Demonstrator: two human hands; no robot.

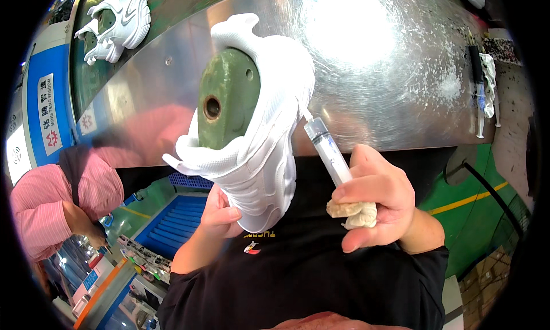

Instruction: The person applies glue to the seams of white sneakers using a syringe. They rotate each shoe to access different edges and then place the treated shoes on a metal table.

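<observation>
Steel counter [395,72] behind; your left hand [220,215] fingers grasp the white mesh sneaker on its green last [258,129], right hand [378,201] fingers clench a clear plastic syringe [327,149] and cream rag wad [355,212].

A curved sheet-metal work surface [395,72] fills the frame from ten to three o'clock, with a hard white glare of overhead light at twelve and white smears toward two. At eleven o'clock a pair of white shoes [114,20] lies on a dark green belt [172,3]. The green floor [481,204] with a yellow line [467,199] shows at four o'clock. A blue panel [43,109] stands at nine, blue crates [172,218] at seven.
</observation>
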